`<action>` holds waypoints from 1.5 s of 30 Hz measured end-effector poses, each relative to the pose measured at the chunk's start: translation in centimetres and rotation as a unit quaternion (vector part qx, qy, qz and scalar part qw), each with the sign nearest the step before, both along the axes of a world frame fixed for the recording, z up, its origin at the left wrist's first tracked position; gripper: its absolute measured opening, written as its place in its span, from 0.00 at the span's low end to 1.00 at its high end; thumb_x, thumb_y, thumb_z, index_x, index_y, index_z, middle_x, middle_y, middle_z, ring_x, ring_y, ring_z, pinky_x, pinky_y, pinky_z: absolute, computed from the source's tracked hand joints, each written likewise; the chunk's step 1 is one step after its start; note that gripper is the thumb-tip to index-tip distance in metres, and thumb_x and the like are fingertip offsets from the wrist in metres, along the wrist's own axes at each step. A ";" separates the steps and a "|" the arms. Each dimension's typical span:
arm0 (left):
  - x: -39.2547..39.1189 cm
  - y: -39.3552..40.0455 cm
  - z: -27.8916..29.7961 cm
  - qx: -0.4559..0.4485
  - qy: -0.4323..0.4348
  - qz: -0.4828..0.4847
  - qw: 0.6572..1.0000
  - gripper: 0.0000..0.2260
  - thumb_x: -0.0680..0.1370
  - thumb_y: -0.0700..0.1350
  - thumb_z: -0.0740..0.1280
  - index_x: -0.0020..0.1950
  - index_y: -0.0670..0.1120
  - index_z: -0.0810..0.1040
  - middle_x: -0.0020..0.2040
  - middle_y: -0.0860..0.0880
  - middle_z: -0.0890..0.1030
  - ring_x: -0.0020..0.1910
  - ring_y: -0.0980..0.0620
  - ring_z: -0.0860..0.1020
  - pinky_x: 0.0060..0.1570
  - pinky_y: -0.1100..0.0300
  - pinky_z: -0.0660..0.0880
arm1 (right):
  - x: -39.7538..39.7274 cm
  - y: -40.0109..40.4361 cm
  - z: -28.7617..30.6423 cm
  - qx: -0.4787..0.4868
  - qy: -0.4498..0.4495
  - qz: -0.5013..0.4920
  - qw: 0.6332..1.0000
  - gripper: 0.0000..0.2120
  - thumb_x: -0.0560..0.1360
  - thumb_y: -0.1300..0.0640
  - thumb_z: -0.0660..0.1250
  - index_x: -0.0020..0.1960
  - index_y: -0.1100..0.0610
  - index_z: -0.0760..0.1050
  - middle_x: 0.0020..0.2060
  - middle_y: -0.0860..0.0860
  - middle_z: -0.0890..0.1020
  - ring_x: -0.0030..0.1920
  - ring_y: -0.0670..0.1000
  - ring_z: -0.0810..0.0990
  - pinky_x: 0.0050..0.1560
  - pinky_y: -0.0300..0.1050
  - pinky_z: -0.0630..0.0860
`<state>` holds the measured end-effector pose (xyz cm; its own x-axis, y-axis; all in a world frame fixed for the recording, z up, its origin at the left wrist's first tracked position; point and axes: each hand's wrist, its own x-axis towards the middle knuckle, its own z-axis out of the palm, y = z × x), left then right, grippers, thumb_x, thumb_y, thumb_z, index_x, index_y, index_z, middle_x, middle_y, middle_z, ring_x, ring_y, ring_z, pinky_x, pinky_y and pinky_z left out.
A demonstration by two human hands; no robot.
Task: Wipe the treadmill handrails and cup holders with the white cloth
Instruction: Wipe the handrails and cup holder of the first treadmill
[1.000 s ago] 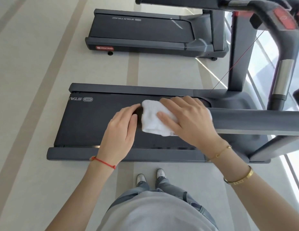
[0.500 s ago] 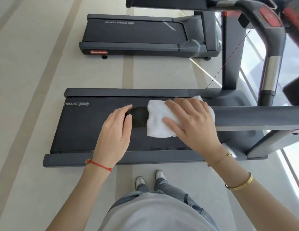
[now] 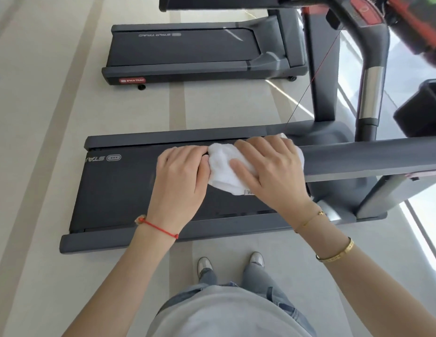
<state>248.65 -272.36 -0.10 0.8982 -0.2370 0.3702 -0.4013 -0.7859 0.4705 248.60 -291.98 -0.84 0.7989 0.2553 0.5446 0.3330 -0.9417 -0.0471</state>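
1. Since the earlier frame, our left hand (image 3: 180,176) has moved right along the long grey padded handrail (image 3: 372,159), and now it touches the white terry cloth (image 3: 222,171).
2. Our right hand (image 3: 268,171) presses the cloth flat over the rail end; its grip is open, palm down. The left hand curls closed over the rail tip.
3. We judge the task is at an early stage: the far handrail (image 3: 370,93) and the black cup holder (image 3: 423,108) look untouched.
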 end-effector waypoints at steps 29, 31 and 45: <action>-1.3 -33.1 0.6 0.079 0.015 0.011 0.997 0.16 0.82 0.48 0.54 0.54 0.47 0.81 0.49 0.52 0.84 0.48 0.51 0.80 0.56 0.52 0.70 | -1.0 -33.9 1.3 -0.022 0.021 -0.077 0.997 0.16 0.78 0.49 0.55 0.37 0.52 0.75 0.30 0.49 0.75 0.34 0.56 0.73 0.40 0.51 0.69; -1.5 -34.1 0.6 0.080 0.013 0.015 0.997 0.16 0.82 0.48 0.53 0.53 0.46 0.80 0.47 0.52 0.83 0.46 0.49 0.80 0.55 0.52 0.70 | -1.5 -34.0 0.6 -0.027 0.034 -0.022 0.999 0.17 0.80 0.46 0.54 0.50 0.53 0.79 0.39 0.50 0.80 0.40 0.56 0.74 0.46 0.51 0.69; -1.9 -34.8 0.7 0.078 0.014 0.013 0.997 0.12 0.82 0.45 0.58 0.56 0.47 0.81 0.51 0.52 0.83 0.50 0.50 0.80 0.59 0.52 0.69 | -1.4 -36.5 1.2 -0.043 0.053 -0.034 0.997 0.21 0.81 0.45 0.50 0.46 0.53 0.79 0.35 0.50 0.79 0.37 0.56 0.74 0.45 0.52 0.70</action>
<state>246.79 -307.17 0.63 0.9141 -0.2662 0.3059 -0.3683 -0.8607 0.3516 247.18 -328.47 0.32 0.8677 0.2404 0.4351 0.2649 -0.9643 0.0043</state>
